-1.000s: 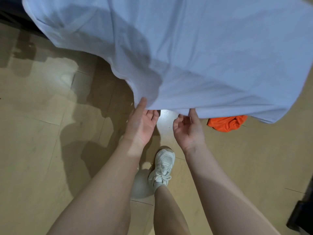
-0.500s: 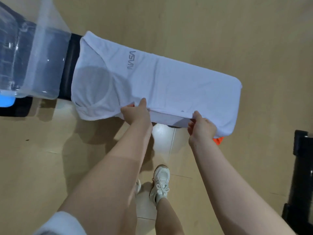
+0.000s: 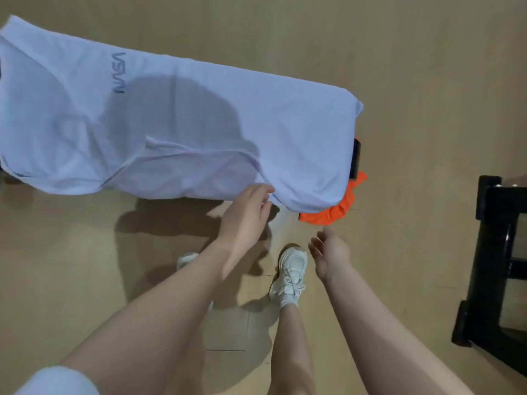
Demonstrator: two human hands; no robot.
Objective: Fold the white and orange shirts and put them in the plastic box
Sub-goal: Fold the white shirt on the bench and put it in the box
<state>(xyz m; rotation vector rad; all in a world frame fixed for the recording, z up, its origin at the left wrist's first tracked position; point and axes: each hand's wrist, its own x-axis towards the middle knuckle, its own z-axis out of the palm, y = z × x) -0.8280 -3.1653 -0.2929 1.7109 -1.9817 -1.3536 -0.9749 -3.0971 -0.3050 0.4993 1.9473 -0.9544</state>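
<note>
The white shirt (image 3: 176,129) lies spread over a low black bench (image 3: 356,159), hiding nearly all of it; only the bench's right end shows. The shirt's long axis follows the bench's length, running from the upper left down to the right, with the grey NASA lettering (image 3: 119,72) near the far left part and a loose fold ridge along the near edge. Its right end drapes over the bench's right end, and the near hem hangs off the near edge.

The orange shirt (image 3: 332,212) is bunched at the bench's near right corner, partly under the white shirt's hanging end.

The left hand (image 3: 246,212) reaches forward, back of the hand up, fingers loosely bent, tips at the white shirt's near hem; it grips nothing that can be seen.

The right hand (image 3: 330,252) hangs apart from both shirts, fingers relaxed and slightly spread, holding nothing.
</note>
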